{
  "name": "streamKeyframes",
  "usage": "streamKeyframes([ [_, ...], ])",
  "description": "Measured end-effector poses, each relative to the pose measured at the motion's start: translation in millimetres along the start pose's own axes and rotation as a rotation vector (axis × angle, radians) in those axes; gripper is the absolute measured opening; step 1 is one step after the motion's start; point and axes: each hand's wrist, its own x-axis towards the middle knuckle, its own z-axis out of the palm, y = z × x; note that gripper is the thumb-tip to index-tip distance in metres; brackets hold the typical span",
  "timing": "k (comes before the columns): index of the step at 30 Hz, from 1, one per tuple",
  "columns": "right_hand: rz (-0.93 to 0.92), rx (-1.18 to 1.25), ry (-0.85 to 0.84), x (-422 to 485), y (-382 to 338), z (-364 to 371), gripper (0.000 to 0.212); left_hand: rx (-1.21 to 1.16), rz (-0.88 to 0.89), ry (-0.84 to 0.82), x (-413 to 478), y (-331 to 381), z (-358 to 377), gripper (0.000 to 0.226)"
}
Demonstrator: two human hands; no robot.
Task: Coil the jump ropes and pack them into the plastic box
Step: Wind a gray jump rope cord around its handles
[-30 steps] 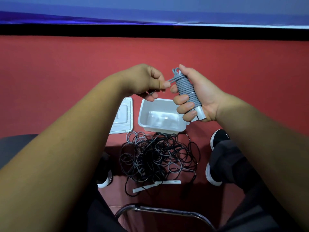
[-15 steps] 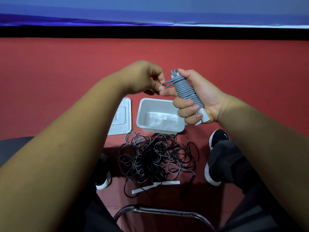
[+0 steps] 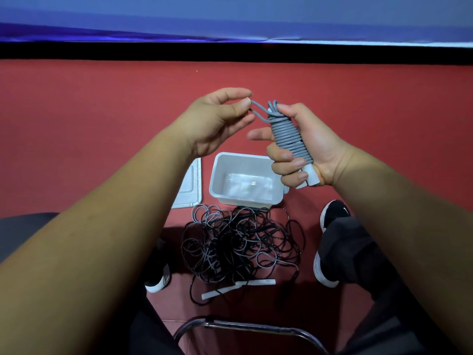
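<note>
Gripping a coiled grey jump rope (image 3: 289,134), the right hand (image 3: 314,149) curls its fingers round the bundle and its white handle ends, index finger sticking out. At 9 o'clock from it, the left hand (image 3: 217,119) pinches the rope's loose loop (image 3: 258,111) between thumb and forefinger. Beneath them the plastic box (image 3: 256,158) sits open on the red floor (image 3: 102,111), its lid (image 3: 189,188) just beside at 9 o'clock. A tangle of ropes (image 3: 240,244) crowds the box's near edge at 6 o'clock. Bare floor runs past the far edge toward 12 o'clock.

Left hand (image 3: 217,119) pinch, right hand (image 3: 309,147) grip.
</note>
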Motion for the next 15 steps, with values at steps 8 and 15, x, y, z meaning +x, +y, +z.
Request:
streamKeyframes([
  [8, -0.073, 0.0, 0.221, 11.6, 7.4, 4.0, 0.061, -0.365, -0.028, 0.2, 7.4, -1.3, 16.6, 0.006],
  [15, -0.142, -0.13, 0.372, 25.4, 18.4, 11.3, 0.057, -0.427, -0.037, 0.34, 12.1, -4.4, 15.7, 0.009],
])
